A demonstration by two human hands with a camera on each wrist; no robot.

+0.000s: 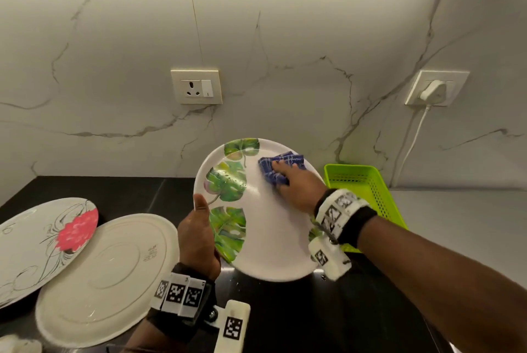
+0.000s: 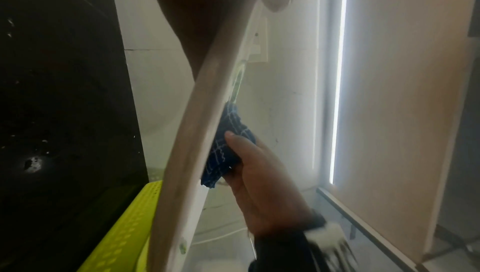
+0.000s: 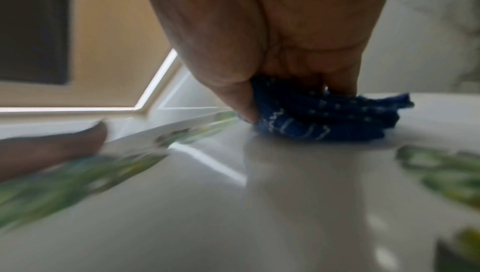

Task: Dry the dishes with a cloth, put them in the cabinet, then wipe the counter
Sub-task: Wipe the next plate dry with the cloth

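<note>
A white plate with green leaf prints (image 1: 265,227) is held tilted above the black counter (image 1: 119,190). My left hand (image 1: 199,233) grips its left rim, thumb on the face. My right hand (image 1: 296,184) presses a bunched blue checked cloth (image 1: 278,166) against the plate's upper right face. In the left wrist view the plate (image 2: 192,136) is seen edge on, with the cloth (image 2: 226,149) and right hand (image 2: 259,186) on its far side. In the right wrist view my fingers (image 3: 259,54) pinch the cloth (image 3: 324,118) onto the plate (image 3: 233,204).
Two more plates lie on the counter at left: one face down (image 1: 102,275), one with a pink flower (image 1: 42,241) leaning on it. A lime green perforated basket (image 1: 368,190) sits behind my right wrist. Wall sockets (image 1: 196,86) and a plugged-in cable (image 1: 433,90) are on the marble backsplash.
</note>
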